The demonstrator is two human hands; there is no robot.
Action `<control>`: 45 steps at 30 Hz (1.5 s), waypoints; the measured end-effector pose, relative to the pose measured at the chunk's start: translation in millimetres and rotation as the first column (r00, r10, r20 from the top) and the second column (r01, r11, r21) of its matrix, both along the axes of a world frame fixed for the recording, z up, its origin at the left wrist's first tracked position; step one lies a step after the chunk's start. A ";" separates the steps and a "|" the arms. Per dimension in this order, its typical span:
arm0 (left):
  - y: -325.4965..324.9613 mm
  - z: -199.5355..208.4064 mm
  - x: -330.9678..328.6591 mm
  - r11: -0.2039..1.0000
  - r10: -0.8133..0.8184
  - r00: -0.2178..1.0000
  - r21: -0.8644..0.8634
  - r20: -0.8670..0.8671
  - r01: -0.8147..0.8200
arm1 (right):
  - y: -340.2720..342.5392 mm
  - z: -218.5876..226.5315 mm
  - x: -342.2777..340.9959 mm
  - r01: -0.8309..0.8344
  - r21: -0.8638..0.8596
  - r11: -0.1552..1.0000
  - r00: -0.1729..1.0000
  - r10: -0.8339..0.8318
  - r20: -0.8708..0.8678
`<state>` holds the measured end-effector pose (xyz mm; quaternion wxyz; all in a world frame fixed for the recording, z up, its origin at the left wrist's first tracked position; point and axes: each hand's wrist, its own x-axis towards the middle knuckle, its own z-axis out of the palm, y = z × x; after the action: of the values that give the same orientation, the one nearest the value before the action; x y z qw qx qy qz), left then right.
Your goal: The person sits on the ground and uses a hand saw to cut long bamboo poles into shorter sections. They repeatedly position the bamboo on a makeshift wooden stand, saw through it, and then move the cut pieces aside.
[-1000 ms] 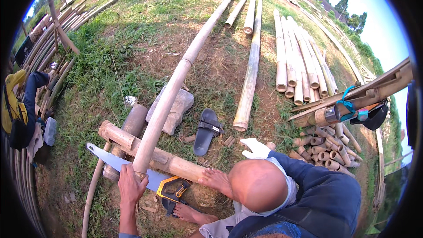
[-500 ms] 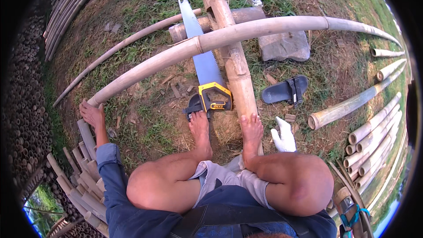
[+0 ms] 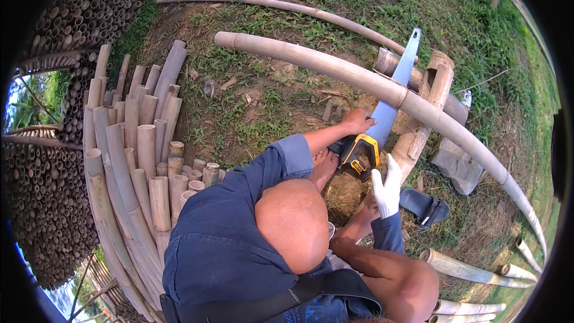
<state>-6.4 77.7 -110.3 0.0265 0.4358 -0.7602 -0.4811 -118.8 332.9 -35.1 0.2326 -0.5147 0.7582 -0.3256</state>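
Observation:
My bare left hand [image 3: 359, 121] is at the saw, beside the base of its blade and just above the yellow-and-black handle. Its fingers are partly hidden, so I cannot tell whether they grip anything. The hand saw [image 3: 391, 110] points away from me, its blade passing under a long bamboo pole [image 3: 323, 67]. My right hand [image 3: 387, 186], in a white glove, is open with thumb and fingers apart, between the saw handle and a thick notched bamboo piece [image 3: 412, 143]. The long pole lies across this notched piece. My feet are beside the saw and the notched piece.
Cut bamboo lengths [image 3: 146, 137] stand in a cluster at left, before a large stack of pole ends [image 3: 48, 197]. A stone block [image 3: 457, 164] and a dark sandal [image 3: 423, 206] lie at right. A thinner pole [image 3: 287, 6] lies beyond; more poles [image 3: 466, 269] lie lower right.
My left hand has let go of the long pole's left end and moved right to the saw. The view has turned left. The right hand has come up nearer the saw handle.

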 end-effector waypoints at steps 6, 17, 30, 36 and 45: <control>38.0 26.9 97.9 0.828 0.453 0.835 0.494 -0.313 -0.264 | -30.4 -16.1 -2.2 0.106 0.098 0.989 0.944 -0.131 0.302; 84.7 102.4 180.3 0.600 0.105 0.886 0.739 -0.452 0.306 | -26.5 67.2 -82.5 -0.537 0.258 0.803 0.514 0.070 0.855; -63.2 153.0 -26.9 0.468 -0.503 0.863 -0.825 0.045 0.316 | 192.4 168.6 -89.3 0.873 0.017 0.488 0.364 -0.673 0.643; -78.2 140.4 -40.1 0.482 -0.508 0.834 -0.731 0.215 0.483 | 185.4 46.6 -84.7 0.999 -0.044 0.014 0.040 -0.740 0.671; -103.9 137.2 52.1 0.455 -0.507 0.838 -0.763 0.203 0.460 | 202.3 -63.3 -79.9 0.959 0.145 0.242 0.238 -0.970 0.047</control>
<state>45.7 -26.2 26.9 0.0975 0.1315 -0.9818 -0.0959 -198.7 535.2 -98.4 0.0530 0.0920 0.9109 -0.3987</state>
